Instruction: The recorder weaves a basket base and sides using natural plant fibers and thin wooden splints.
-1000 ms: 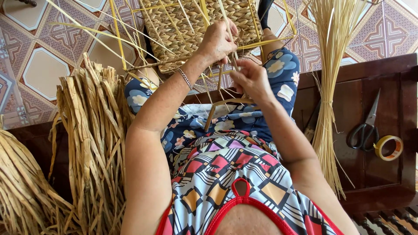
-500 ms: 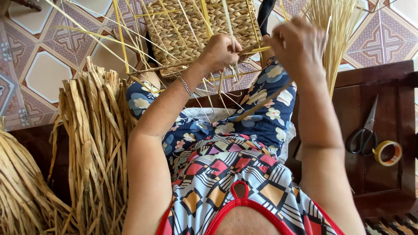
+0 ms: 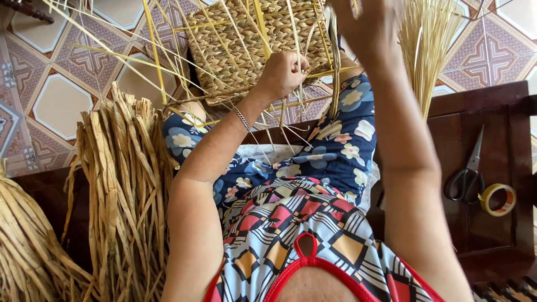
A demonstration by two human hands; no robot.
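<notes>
A woven mat is lying at twelve o'clock over the knees. Dried straw bundles are standing at nine o'clock. Scissors are lying at three o'clock on the wooden bench, a tape roll just right of them.

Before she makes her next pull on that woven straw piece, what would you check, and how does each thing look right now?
1. Left hand grips the woven panel: ok, fist closed at its lower edge.
2. Right hand holds a strand: cannot tell, it is blurred and cut by the top edge.
3. Panel steady: ok, it rests over the knees.
4. Loose yellow strands untangled: not ok, they cross each other at the panel's left.
5. Spare straw within reach: ok, a straw bundle stands by the left arm.
6. Scissors and tape roll at hand: ok, on the wooden bench at the right.
</notes>
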